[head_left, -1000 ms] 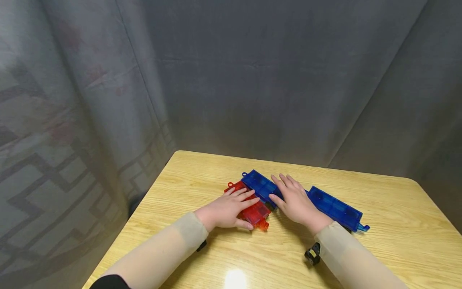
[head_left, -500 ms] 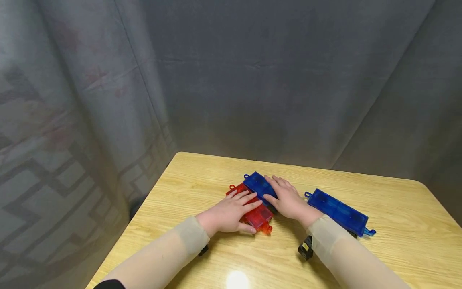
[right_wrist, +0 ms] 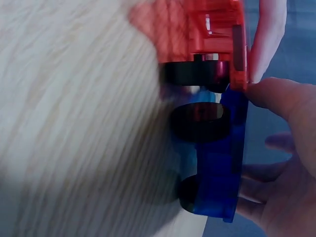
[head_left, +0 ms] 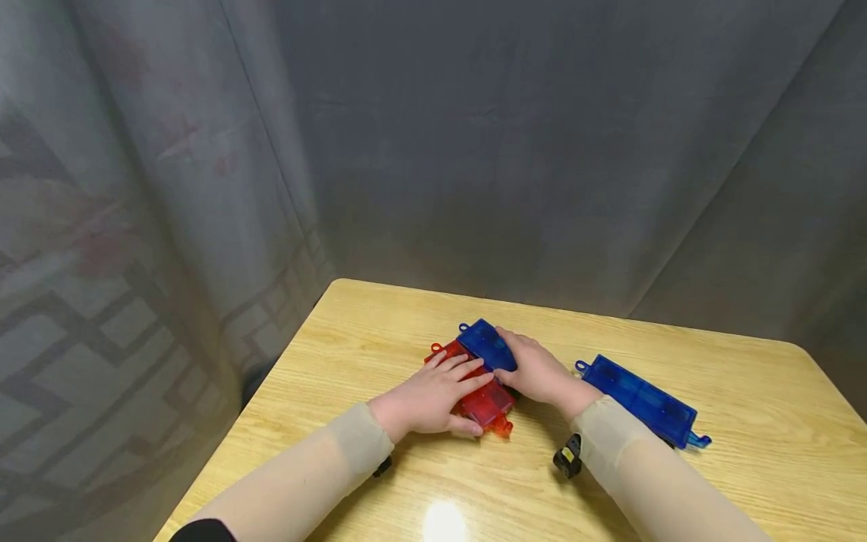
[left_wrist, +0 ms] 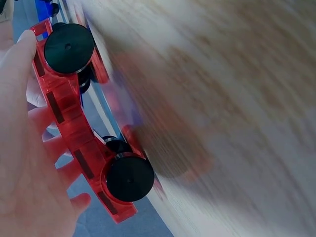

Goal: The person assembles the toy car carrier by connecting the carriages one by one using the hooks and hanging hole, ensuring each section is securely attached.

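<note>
A red see-through toy car base point(head_left: 488, 405) with black wheels stands on the table, a loop at its far end and a hook at its near end. My left hand point(head_left: 430, 397) rests on its top with fingers spread. Right alongside it stands a blue toy car base point(head_left: 485, 342), its wheels visible in the right wrist view. My right hand point(head_left: 538, 370) grips this blue base point(right_wrist: 222, 163), thumb at the near side and fingers over the far side. The hand hides part of it. In the left wrist view, the red base point(left_wrist: 74, 121) shows its side and wheels.
A second blue car base point(head_left: 640, 399) with a loop and a hook stands apart on the right, partly behind the right forearm. The wooden table point(head_left: 745, 421) ends at a grey curtain point(head_left: 474, 150) at the back and left.
My right hand has moved left along the nearer blue base, away from the second blue base, and its fingers have curled over the far edge. The left hand stays on the red base.
</note>
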A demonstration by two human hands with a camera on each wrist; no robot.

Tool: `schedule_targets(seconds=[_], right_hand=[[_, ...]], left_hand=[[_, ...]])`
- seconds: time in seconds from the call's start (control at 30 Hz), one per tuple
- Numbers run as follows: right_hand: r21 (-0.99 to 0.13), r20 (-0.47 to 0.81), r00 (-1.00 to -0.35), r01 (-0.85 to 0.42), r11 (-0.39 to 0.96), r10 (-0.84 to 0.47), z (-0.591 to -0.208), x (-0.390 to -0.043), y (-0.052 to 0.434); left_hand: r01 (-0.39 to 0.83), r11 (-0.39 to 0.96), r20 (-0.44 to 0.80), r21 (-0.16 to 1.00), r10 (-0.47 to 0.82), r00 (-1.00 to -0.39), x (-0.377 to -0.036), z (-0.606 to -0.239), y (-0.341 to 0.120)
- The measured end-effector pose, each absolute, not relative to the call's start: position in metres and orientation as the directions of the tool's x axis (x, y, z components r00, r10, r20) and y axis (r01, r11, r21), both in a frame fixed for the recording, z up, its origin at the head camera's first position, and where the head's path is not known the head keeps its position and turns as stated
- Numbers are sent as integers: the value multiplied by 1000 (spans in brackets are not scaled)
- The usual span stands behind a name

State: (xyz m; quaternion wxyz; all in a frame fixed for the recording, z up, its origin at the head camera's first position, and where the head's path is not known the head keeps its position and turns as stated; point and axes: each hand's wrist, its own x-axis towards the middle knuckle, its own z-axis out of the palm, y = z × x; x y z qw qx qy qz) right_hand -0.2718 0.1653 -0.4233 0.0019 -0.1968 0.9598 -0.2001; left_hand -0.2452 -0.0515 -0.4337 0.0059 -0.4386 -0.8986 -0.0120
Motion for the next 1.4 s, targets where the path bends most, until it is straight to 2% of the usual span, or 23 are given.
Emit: schedule_targets(seconds=[0.37,0.93,1.4], right_hand=[[-401,-12,-952,-275,874,-305,-414,-275,156],[-354,-129,-968,-156,922,-213,-414,-274,140],[-405,3,-976,-199,892,-216,-421,-277,146]], left_hand=[[788,615,20,2,788,-615,-247,-434,-53],[766,643,-6,-3,766,-643,-244,-430,-53],[755,656,25,-27,755,-655,-246,-427,-55]])
